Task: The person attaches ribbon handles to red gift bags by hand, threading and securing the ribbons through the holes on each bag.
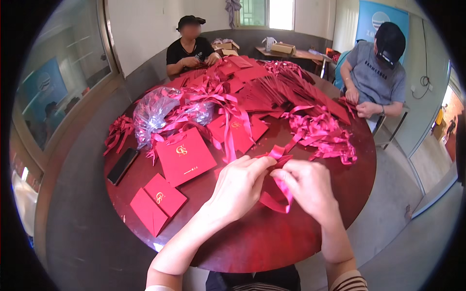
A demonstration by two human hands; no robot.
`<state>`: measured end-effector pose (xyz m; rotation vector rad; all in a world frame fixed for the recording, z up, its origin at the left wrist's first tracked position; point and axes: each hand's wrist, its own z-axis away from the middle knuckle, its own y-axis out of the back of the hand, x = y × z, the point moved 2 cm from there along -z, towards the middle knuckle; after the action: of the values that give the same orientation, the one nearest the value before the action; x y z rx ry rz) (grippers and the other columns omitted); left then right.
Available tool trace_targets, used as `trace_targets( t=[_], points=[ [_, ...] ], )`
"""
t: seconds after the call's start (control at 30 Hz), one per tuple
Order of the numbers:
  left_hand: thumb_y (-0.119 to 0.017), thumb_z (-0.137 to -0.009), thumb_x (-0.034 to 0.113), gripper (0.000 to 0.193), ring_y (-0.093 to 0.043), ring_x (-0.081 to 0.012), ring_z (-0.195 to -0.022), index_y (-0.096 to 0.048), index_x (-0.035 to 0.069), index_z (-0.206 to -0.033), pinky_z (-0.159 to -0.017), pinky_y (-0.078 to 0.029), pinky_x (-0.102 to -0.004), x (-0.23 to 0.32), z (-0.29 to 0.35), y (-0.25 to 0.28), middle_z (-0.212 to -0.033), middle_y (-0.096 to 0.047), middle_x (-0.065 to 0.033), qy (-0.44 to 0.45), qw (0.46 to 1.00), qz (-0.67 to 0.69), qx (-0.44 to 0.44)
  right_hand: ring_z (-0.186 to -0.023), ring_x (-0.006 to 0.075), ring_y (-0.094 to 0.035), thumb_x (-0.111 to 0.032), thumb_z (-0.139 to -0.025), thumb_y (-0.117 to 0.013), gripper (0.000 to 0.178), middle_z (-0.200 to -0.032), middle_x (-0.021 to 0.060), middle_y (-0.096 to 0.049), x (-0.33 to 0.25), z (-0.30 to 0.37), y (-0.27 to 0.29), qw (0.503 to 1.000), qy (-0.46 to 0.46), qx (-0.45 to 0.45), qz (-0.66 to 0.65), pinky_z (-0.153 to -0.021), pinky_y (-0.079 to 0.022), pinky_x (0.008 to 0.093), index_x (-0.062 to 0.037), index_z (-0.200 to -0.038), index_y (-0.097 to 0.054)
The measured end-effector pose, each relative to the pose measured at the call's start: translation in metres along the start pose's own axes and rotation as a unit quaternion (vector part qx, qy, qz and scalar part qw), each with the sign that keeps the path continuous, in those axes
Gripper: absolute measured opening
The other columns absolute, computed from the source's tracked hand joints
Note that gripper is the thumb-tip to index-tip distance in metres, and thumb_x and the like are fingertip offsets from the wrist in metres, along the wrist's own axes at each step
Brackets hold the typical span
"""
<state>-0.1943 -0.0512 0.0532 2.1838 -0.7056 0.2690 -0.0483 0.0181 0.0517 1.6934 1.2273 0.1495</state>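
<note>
My left hand [240, 182] and my right hand [309, 186] meet over the near part of the round table. Between them is a red paper bag [282, 161], seen almost edge-on and mostly covered by my fingers. A pink satin ribbon [278, 152] rises above the fingertips, and a loop of it hangs below. The fingers of my left hand are closed on the bag. My right thumb and fingers pinch the ribbon against the bag's edge; the exact grip is partly hidden. Left of my hands lies a flat red bag [187, 157] with a gold emblem.
A folded red bag [159, 202] and a black phone [123, 166] lie near the table's left edge. Clear plastic wrapping [154, 116], ribbon bundles [323, 133] and stacked red bags [272, 92] cover the far side. Two people [191, 48] [376, 72] sit across, handling red pieces.
</note>
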Motion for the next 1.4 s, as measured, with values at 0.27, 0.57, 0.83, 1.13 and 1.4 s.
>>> trace_targets(
  t=[0.27, 0.57, 0.83, 1.13, 1.4],
  points=[
    [-0.06, -0.076, -0.006, 0.031, -0.064, -0.0312, -0.079, -0.046, -0.001, -0.103, -0.067, -0.05, -0.0326, 0.009, 0.0, -0.002, -0.088, -0.061, -0.0154, -0.005, 0.999, 0.036, 0.013, -0.068, 0.023, -0.055, -0.006, -0.079, -0.061, 0.006, -0.073, 0.0083, -0.054, -0.006, -0.033, 0.027, 0.978, 0.202, 0.024, -0.057, -0.06, -0.043, 0.0321, -0.0016, -0.082, -0.062],
    [-0.059, -0.074, -0.008, 0.032, -0.063, -0.0318, -0.072, -0.039, -0.001, -0.098, -0.061, -0.049, -0.0374, 0.017, 0.004, -0.011, -0.081, -0.062, -0.015, -0.007, 0.999, 0.029, 0.021, -0.084, 0.0301, -0.056, -0.009, -0.078, -0.058, 0.01, -0.083, 0.0124, -0.054, -0.012, -0.052, 0.042, 0.946, 0.18, -0.27, 0.018, -0.069, -0.043, 0.0398, -0.0029, -0.085, -0.058],
    [-0.062, -0.073, -0.007, 0.031, -0.062, -0.0301, -0.079, -0.044, 0.0, -0.097, -0.067, -0.048, -0.0339, 0.02, 0.005, -0.015, -0.083, -0.062, -0.0143, -0.016, 0.999, 0.025, -0.013, -0.083, 0.029, -0.056, -0.012, -0.075, -0.062, 0.014, -0.081, 0.0124, -0.055, -0.007, -0.058, 0.039, 0.908, 0.171, -0.375, 0.076, -0.07, -0.044, 0.0392, -0.0012, -0.084, -0.061],
    [-0.059, -0.076, -0.002, 0.011, -0.05, -0.0262, -0.058, -0.052, 0.003, -0.084, -0.056, -0.037, -0.0362, 0.027, 0.004, -0.015, -0.061, -0.048, -0.01, -0.069, 0.996, -0.05, -0.021, -0.073, 0.0233, -0.058, -0.006, -0.068, -0.06, 0.014, -0.076, 0.0126, -0.058, 0.014, -0.07, 0.023, 0.884, 0.166, -0.433, -0.06, -0.064, -0.045, 0.0351, -0.0003, -0.08, -0.062],
    [-0.058, -0.075, -0.005, 0.014, -0.052, -0.0263, -0.06, -0.054, 0.003, -0.085, -0.057, -0.038, -0.0357, 0.033, 0.003, -0.018, -0.065, -0.053, -0.0111, -0.073, 0.997, -0.035, -0.016, -0.057, 0.0201, -0.06, -0.003, -0.068, -0.055, 0.013, -0.065, 0.0114, -0.061, -0.006, -0.067, 0.037, 0.876, 0.088, -0.474, -0.024, -0.048, -0.047, 0.0309, 0.0009, -0.076, -0.063]
  ],
)
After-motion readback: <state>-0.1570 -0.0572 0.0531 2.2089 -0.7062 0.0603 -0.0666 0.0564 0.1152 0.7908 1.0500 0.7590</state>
